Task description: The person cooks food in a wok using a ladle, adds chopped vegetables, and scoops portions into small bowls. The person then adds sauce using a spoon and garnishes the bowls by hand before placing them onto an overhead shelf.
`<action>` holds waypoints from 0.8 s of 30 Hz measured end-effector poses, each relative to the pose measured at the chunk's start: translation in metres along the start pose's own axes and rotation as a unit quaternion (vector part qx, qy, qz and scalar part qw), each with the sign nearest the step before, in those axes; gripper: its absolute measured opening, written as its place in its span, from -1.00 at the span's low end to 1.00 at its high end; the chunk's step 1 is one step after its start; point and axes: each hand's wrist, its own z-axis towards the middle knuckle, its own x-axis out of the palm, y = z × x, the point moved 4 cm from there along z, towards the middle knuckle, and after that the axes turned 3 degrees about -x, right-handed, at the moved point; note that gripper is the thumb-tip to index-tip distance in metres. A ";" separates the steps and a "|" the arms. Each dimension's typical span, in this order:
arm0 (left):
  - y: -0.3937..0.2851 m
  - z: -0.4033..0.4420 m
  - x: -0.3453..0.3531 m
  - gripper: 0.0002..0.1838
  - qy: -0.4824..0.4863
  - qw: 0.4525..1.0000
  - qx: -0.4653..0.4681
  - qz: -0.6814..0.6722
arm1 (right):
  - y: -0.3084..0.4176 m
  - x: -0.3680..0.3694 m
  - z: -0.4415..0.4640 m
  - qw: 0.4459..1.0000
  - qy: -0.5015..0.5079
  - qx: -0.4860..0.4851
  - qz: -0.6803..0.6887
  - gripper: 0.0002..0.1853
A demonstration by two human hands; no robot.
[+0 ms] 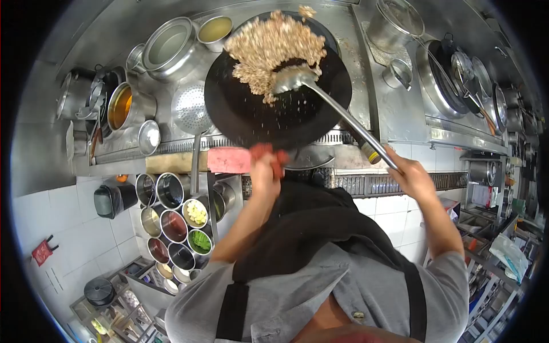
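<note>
Left hand: the person's left hand (266, 176) is closed round a bunched red cloth (277, 164) at the wok's near edge; from here I can't tell what the fingers grip beneath it.
Right hand: the right hand (413, 178) is wrapped round the handle of a long silvery metal ladle (349, 116), which slants up and leftward over the wok.
Wok: a wide, round, black metal wok (306, 121), straight ahead of the person on the steel range.
Rice: a blurred mass of brown, grainy fried rice (274, 46) spreads over the wok's far side, just by the ladle's head — loose grains show nearer in, and one clump sits apart beyond.
Left of the wok: a round, perforated steel skimmer (190, 107), handle toward the person; a folded pink cloth (229, 160) lies just beside the red one.
Farther left: a steel pot of orange-brown liquid (121, 107).
Below left: round steel containers, one with pale yellow chunks (197, 212), another with chopped greens (200, 242).
</note>
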 end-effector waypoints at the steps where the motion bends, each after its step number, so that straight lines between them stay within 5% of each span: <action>1: -0.017 0.013 0.018 -0.80 0.096 0.993 0.059 -0.044 | 0.001 -0.012 -0.011 1.000 0.003 -0.004 0.000 -0.40; 4: -0.041 0.055 0.061 -0.92 0.124 0.991 0.036 -0.019 | -0.005 -0.020 -0.007 0.987 0.117 0.097 -0.047 -0.38; 8: 0.009 0.105 0.035 -0.81 0.123 0.991 -0.046 0.029 | -0.047 0.046 0.051 0.990 -0.067 -0.047 -0.118 -0.44; 11: 0.022 0.060 0.003 -0.53 0.064 0.998 0.010 0.017 | -0.027 0.051 0.041 0.992 -0.072 0.020 -0.106 -0.43; 20: -0.017 0.159 0.052 -0.87 0.128 0.990 0.061 -0.016 | 0.033 0.001 0.031 0.975 -0.136 0.128 0.121 -0.45; 23: -0.016 0.171 0.048 -0.73 0.135 0.989 0.023 0.049 | 0.013 0.036 0.070 0.969 -0.051 0.203 0.132 -0.45; 24: -0.017 0.172 0.049 -0.68 0.147 0.987 0.025 0.055 | -0.011 0.063 0.099 0.986 -0.052 0.147 0.049 -0.46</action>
